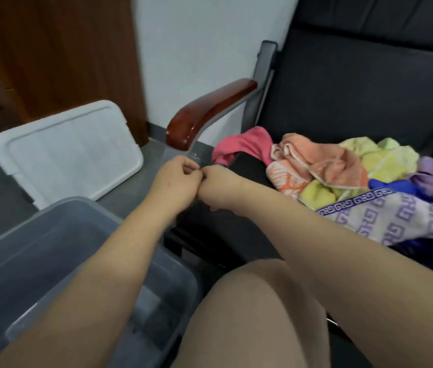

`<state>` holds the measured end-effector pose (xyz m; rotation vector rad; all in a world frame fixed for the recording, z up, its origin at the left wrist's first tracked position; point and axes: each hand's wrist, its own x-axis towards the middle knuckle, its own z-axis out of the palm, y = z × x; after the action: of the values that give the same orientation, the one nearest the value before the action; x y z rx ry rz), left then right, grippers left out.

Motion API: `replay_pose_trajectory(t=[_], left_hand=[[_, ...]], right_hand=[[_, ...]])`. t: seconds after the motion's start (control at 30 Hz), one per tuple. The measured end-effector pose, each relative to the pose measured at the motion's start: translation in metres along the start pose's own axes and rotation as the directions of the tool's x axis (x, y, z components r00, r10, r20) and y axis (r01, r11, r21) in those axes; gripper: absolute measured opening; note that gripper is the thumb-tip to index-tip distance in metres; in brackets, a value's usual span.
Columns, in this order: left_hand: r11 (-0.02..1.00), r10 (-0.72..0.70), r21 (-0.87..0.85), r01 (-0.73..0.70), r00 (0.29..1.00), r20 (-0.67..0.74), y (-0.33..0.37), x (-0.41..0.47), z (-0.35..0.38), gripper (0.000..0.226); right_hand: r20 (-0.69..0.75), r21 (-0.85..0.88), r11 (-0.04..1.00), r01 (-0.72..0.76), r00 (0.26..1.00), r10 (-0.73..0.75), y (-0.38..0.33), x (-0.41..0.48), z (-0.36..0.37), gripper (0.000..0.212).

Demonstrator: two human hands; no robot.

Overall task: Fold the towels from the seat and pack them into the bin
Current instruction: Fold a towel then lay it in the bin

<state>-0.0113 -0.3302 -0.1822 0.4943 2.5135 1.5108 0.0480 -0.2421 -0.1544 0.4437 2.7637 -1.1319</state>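
my left hand [175, 181] and right hand [220, 188] meet curled, hold unclear; a careless tug could drag the 3 o'clock towels [343, 171] off the seat [231, 235]

Whether the left hand [177, 181] and right hand [222, 188] hold anything between their curled fingers is unclear, and the bin [32, 243] runs off the left and bottom edges.

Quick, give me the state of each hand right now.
Left hand: fingers curled, touching the right; any hold cannot be told.
Right hand: fingers curled; any hold cannot be told.
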Motion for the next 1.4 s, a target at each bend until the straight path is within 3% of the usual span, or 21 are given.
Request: replay_pose_trajectory(t=[0.13,0.23,0.3,0.4,0.5,0.6,0.7,0.83,0.9,0.97,1.07,1.13,1.2,1.27,1.3,1.4], left_hand=[[0.987,0.118,0.085,-0.135,0.976,0.181,0.058,0.003,0.057,0.012],[0.957,0.183,0.15,-0.248,0.918,0.351,0.104,0.0,0.11,0.017],[0.944,0.208,0.145,-0.295,0.878,0.432,0.133,-0.005,0.151,0.025],[0.927,0.208,0.178,-0.33,0.847,0.489,0.16,-0.012,0.207,0.038],[0.908,0.191,0.241,-0.342,0.853,0.486,0.154,-0.013,0.248,0.055],[0.897,0.171,0.294,-0.331,0.871,0.46,0.126,0.001,0.263,0.066],[0.856,0.22,0.351,-0.379,0.882,0.416,0.106,0.02,0.259,0.057],[0.844,0.305,0.307,-0.44,0.865,0.399,0.093,0.035,0.251,0.048],[0.853,0.344,0.248,-0.46,0.852,0.396,0.094,0.035,0.25,0.047],[0.86,0.378,0.189,-0.475,0.84,0.39,0.099,0.033,0.251,0.047],[0.848,0.412,0.173,-0.501,0.827,0.382,0.104,0.027,0.252,0.04],[0.83,0.437,0.198,-0.521,0.829,0.35,0.104,0.024,0.251,0.025],[0.842,0.469,0.131,-0.524,0.829,0.306,0.108,0.02,0.246,0.02],[0.822,0.551,-0.039,-0.568,0.778,0.301,0.117,0.015,0.238,0.018],[0.785,0.61,-0.121,-0.607,0.725,0.32,0.124,0.01,0.233,0.018],[0.67,0.739,-0.316,-0.672,0.566,0.366,0.141,-0.008,0.219,0.018]], right_hand=[[-0.185,0.002,0.998,-0.063,0.981,0.062,0.047,-0.027,-0.06,0.031],[-0.329,0.089,0.983,-0.16,0.927,0.18,0.094,-0.045,-0.096,0.037],[-0.486,0.185,0.961,-0.208,0.83,0.273,0.132,-0.061,-0.111,0.033],[-0.638,0.455,0.87,-0.19,0.612,0.468,0.185,-0.082,-0.124,0.028],[-0.676,0.485,0.857,-0.175,0.547,0.494,0.213,-0.087,-0.139,0.041],[-0.687,0.398,0.9,-0.18,0.591,0.422,0.226,-0.078,-0.151,0.049],[-0.687,0.27,0.941,-0.202,0.645,0.335,0.232,-0.067,-0.154,0.052],[-0.738,-0.038,0.96,-0.276,0.656,0.159,0.239,-0.052,-0.157,0.049],[-0.74,-0.113,0.943,-0.313,0.66,0.13,0.242,-0.047,-0.158,0.039],[-0.742,-0.104,0.941,-0.323,0.655,0.143,0.243,-0.047,-0.16,0.023],[-0.76,-0.078,0.952,-0.295,0.636,0.134,0.243,-0.049,-0.159,0.02],[-0.76,-0.059,0.964,-0.258,0.638,0.124,0.244,-0.05,-0.158,0.024],[-0.742,-0.027,0.981,-0.193,0.662,0.11,0.242,-0.052,-0.155,0.044],[-0.724,0.023,0.992,-0.122,0.682,0.1,0.239,-0.055,-0.155,0.063],[-0.727,0.029,0.995,-0.096,0.682,0.087,0.237,-0.056,-0.157,0.063],[-0.733,-0.063,0.995,-0.083,0.681,0.01,0.229,-0.059,-0.17,0.025]])
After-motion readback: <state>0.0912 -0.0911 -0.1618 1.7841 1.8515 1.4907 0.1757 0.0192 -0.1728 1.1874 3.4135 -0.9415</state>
